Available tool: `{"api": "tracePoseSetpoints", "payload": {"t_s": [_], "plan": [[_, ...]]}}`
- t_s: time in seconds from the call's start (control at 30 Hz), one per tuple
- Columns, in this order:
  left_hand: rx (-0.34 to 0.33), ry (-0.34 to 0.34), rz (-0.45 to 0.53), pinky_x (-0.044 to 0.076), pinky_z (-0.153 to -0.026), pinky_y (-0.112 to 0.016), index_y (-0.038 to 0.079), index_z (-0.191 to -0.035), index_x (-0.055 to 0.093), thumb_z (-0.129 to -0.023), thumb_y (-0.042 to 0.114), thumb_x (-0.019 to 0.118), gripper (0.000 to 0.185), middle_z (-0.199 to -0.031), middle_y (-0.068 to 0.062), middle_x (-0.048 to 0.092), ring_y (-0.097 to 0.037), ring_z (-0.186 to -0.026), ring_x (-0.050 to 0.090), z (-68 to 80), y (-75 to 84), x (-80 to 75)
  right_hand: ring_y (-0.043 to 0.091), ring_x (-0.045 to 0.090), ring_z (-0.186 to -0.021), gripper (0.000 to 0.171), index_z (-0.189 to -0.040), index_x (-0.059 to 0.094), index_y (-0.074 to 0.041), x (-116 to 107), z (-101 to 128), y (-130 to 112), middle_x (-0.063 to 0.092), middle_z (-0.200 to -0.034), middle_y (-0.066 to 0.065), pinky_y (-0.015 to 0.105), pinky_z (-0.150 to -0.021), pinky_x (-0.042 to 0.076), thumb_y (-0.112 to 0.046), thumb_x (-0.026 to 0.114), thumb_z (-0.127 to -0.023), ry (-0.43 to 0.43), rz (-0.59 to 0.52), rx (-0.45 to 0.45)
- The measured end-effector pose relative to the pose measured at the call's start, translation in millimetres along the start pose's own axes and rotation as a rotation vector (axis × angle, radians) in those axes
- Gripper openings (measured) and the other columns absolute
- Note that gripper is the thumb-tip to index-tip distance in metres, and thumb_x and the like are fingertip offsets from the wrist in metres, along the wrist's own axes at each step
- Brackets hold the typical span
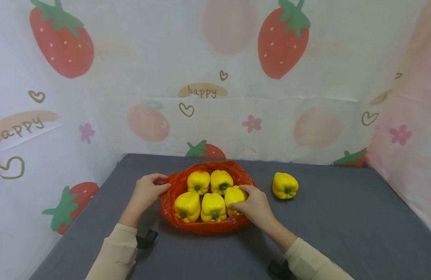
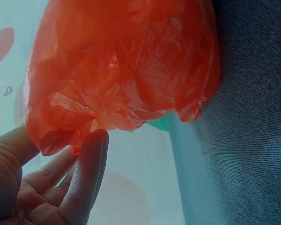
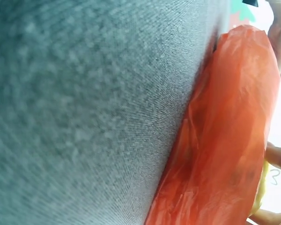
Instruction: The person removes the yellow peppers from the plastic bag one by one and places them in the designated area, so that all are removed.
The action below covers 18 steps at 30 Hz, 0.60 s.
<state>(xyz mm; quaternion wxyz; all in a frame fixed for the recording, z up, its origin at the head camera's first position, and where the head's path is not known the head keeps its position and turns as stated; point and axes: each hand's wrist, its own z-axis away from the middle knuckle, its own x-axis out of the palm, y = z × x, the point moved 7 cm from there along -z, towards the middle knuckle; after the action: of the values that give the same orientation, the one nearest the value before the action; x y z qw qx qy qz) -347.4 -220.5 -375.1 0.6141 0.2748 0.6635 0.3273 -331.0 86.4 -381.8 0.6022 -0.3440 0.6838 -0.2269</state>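
On the grey table (image 1: 341,217), ringed by the strawberry-print backdrop (image 1: 215,58), an orange plastic bag (image 1: 173,202) lies open between the two hands. Five yellow peppers sit inside it: two in the back row, three in front. The left hand (image 1: 147,190) is at the bag's left rim; the left wrist view shows the rim pinched between thumb and fingers (image 2: 86,173), holding the mouth open. The right hand (image 1: 255,204) is curled over the front-right pepper (image 1: 234,196), fingers wrapped on its top and near side, so that one looks just placed or being seated, not yet let go. One loose pepper (image 1: 285,185) stands on the table just right of and beyond the right hand, apart from the bag. My read: loading is nearly done, five of six visible peppers in, one left outside. Right wrist view shows only cloth and bag wall, so it adds nothing on the grip.
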Motion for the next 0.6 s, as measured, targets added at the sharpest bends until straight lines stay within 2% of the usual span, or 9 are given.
{"api": "tracePoseSetpoints", "payload": {"t_s": [0.43,0.6], "plan": [[0.03,0.008,-0.02,0.055,-0.073,-0.033,0.007,-0.115,0.062,-0.087,0.026,0.063,0.035,-0.104,-0.011,0.066,-0.022,-0.088,0.061,-0.1,3.4,-0.7,0.023,0.058,-0.098,0.066,-0.125,0.057,-0.004,-11,3,-4,0.06,-0.122,0.011,0.038,-0.082,0.052,-0.029,0.081,-0.068,0.01,-0.026,0.017],[0.017,0.013,-0.018,0.055,-0.073,-0.032,0.006,-0.116,0.062,-0.087,0.026,0.063,0.035,-0.104,-0.012,0.066,-0.022,-0.089,0.061,1.9,3.1,-2.4,0.023,0.058,-0.099,0.067,-0.125,0.057,-0.005,-10,3,-4,0.06,-0.123,0.011,0.038,-0.082,0.051,-0.03,0.081,-0.069,-0.003,-0.031,0.019]]}}
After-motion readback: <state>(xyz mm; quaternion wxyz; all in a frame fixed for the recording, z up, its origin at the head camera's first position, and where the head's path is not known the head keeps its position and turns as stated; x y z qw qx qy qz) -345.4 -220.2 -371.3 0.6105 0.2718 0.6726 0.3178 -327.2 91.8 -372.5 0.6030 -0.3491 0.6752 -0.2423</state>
